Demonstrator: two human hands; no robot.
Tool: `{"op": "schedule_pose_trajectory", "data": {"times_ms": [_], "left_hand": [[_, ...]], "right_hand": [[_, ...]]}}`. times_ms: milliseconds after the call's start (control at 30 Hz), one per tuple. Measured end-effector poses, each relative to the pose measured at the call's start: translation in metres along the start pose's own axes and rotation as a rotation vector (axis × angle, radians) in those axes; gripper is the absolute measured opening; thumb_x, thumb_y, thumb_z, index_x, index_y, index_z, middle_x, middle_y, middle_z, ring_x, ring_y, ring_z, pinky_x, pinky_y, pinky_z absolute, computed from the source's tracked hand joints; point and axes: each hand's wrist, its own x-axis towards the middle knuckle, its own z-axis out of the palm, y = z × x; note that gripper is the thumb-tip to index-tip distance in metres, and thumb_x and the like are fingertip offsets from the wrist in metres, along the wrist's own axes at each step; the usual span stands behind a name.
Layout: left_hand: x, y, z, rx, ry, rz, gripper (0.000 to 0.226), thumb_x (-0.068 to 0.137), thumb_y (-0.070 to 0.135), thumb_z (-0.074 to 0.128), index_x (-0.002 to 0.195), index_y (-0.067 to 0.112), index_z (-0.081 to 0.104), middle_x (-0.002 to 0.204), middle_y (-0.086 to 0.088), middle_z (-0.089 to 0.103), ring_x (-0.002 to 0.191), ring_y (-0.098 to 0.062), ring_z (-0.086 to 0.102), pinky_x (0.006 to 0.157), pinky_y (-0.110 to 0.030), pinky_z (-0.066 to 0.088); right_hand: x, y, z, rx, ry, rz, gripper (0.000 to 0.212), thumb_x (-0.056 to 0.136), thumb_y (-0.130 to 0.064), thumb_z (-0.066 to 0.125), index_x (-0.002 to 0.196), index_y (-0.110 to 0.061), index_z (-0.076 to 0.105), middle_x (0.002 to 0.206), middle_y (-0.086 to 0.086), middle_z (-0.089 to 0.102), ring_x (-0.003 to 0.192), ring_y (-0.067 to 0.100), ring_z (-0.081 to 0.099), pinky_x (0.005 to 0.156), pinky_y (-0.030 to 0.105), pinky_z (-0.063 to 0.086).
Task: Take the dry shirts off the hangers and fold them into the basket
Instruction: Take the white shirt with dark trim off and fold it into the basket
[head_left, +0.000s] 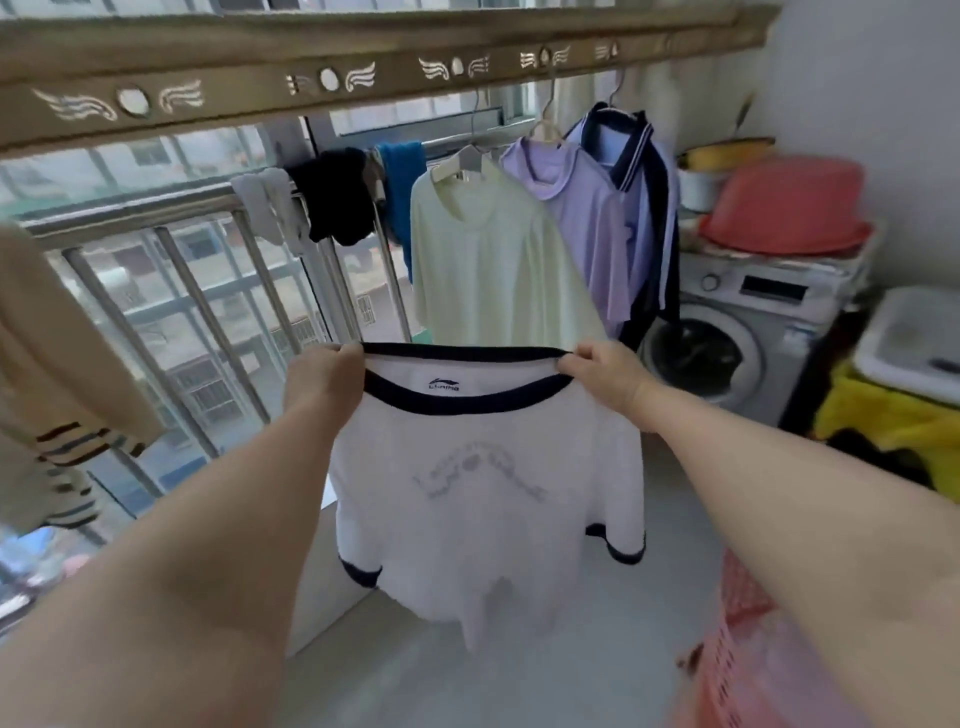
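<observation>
A white T-shirt (483, 499) with a navy collar and navy sleeve cuffs hangs in the air in front of me, off any hanger. My left hand (324, 376) grips its left shoulder and my right hand (605, 376) grips its right shoulder, stretching the collar flat. Behind it, a pale cream shirt (493, 260), a lilac shirt (587, 218) and a light blue polo with navy trim (634, 156) hang on hangers from the drying rack (363, 67). The pink laundry basket (753, 649) stands at the lower right, partly hidden by my right arm.
A washing machine (737, 332) with a red basin (789, 208) on top stands at the right. White, black and blue cloths (332, 197) drape over the window railing (208, 322). A beige striped garment (57, 374) hangs at the left. A white tub (914, 343) sits at the far right.
</observation>
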Motion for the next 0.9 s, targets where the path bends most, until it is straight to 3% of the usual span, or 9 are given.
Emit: {"op": "schedule_pose_trajectory", "data": {"times_ms": [167, 267, 367, 500, 600, 667, 733, 800, 900], "left_hand": [[0.012, 0.029, 0.015, 0.115, -0.035, 0.159, 0.031, 0.088, 0.031, 0.043, 0.067, 0.014, 0.059, 0.068, -0.007, 0.057, 0.074, -0.03, 0.055, 0.063, -0.03, 0.037], [0.024, 0.04, 0.024, 0.27, -0.04, 0.302, 0.03, 0.085, 0.035, 0.046, 0.074, 0.015, 0.065, 0.068, -0.003, 0.059, 0.074, -0.028, 0.055, 0.055, -0.027, 0.034], [0.032, 0.052, 0.039, 0.301, -0.096, 0.396, 0.033, 0.086, 0.04, 0.046, 0.078, 0.017, 0.069, 0.074, -0.004, 0.062, 0.074, -0.026, 0.054, 0.057, -0.028, 0.035], [0.049, 0.058, 0.055, 0.279, -0.189, 0.447, 0.049, 0.087, 0.059, 0.046, 0.082, 0.018, 0.071, 0.075, -0.006, 0.065, 0.069, -0.024, 0.056, 0.06, -0.031, 0.041], [0.063, 0.063, 0.057, 0.119, -0.508, 0.43, 0.049, 0.074, 0.065, 0.064, 0.077, 0.017, 0.072, 0.071, -0.005, 0.067, 0.068, -0.025, 0.062, 0.063, -0.03, 0.045], [0.068, 0.067, 0.054, 0.046, -0.912, 0.373, 0.037, 0.066, 0.046, 0.081, 0.087, 0.016, 0.073, 0.083, -0.007, 0.073, 0.077, -0.026, 0.068, 0.074, -0.031, 0.053], [0.073, 0.068, 0.052, 0.103, -1.139, 0.367, 0.055, 0.052, 0.037, 0.085, 0.101, 0.014, 0.071, 0.097, -0.011, 0.074, 0.091, -0.028, 0.07, 0.087, -0.038, 0.054], [0.08, 0.068, 0.06, 0.16, -1.056, 0.463, 0.067, 0.041, 0.048, 0.08, 0.098, 0.014, 0.071, 0.099, -0.008, 0.072, 0.093, -0.027, 0.068, 0.091, -0.038, 0.052], [0.082, 0.074, 0.071, -0.029, -0.868, 0.498, 0.052, 0.05, 0.054, 0.071, 0.083, 0.016, 0.058, 0.08, -0.007, 0.052, 0.073, -0.019, 0.047, 0.066, -0.028, 0.035]], "right_hand": [[-0.007, 0.009, -0.039, 0.075, -0.005, 0.011, 0.053, 0.064, -0.048, 0.082, 0.077, -0.001, 0.064, 0.073, 0.003, 0.059, 0.07, 0.014, 0.056, 0.07, 0.027, 0.045], [-0.009, 0.013, -0.059, -0.045, 0.103, 0.042, 0.028, 0.068, -0.034, 0.084, 0.074, -0.009, 0.073, 0.063, -0.005, 0.059, 0.064, 0.009, 0.053, 0.057, 0.02, 0.038], [-0.008, 0.019, -0.062, -0.099, 0.315, 0.051, 0.043, 0.08, -0.039, 0.072, 0.069, 0.001, 0.062, 0.062, 0.005, 0.043, 0.057, 0.015, 0.037, 0.054, 0.028, 0.022], [-0.013, 0.021, -0.057, -0.043, 0.437, 0.088, 0.045, 0.093, -0.039, 0.056, 0.057, -0.016, 0.042, 0.055, -0.003, 0.032, 0.054, 0.015, 0.031, 0.055, 0.03, 0.018], [-0.025, 0.021, -0.058, -0.115, 0.542, 0.143, 0.038, 0.094, -0.04, 0.053, 0.061, -0.021, 0.055, 0.054, -0.004, 0.041, 0.055, 0.016, 0.04, 0.053, 0.03, 0.024], [-0.034, 0.023, -0.061, -0.131, 0.624, 0.179, 0.036, 0.091, -0.046, 0.056, 0.06, -0.027, 0.058, 0.057, -0.003, 0.048, 0.06, 0.018, 0.046, 0.055, 0.03, 0.029], [-0.044, 0.024, -0.064, -0.141, 0.668, 0.226, 0.029, 0.087, -0.051, 0.059, 0.073, -0.028, 0.066, 0.069, 0.0, 0.06, 0.068, 0.02, 0.054, 0.06, 0.031, 0.036], [-0.052, 0.026, -0.067, -0.149, 0.709, 0.281, 0.03, 0.086, -0.052, 0.06, 0.087, -0.025, 0.072, 0.078, 0.005, 0.066, 0.075, 0.024, 0.059, 0.064, 0.031, 0.038], [-0.059, 0.027, -0.067, -0.126, 0.793, 0.31, 0.031, 0.091, -0.044, 0.056, 0.09, -0.017, 0.072, 0.072, 0.006, 0.062, 0.073, 0.027, 0.056, 0.062, 0.031, 0.036]]}}
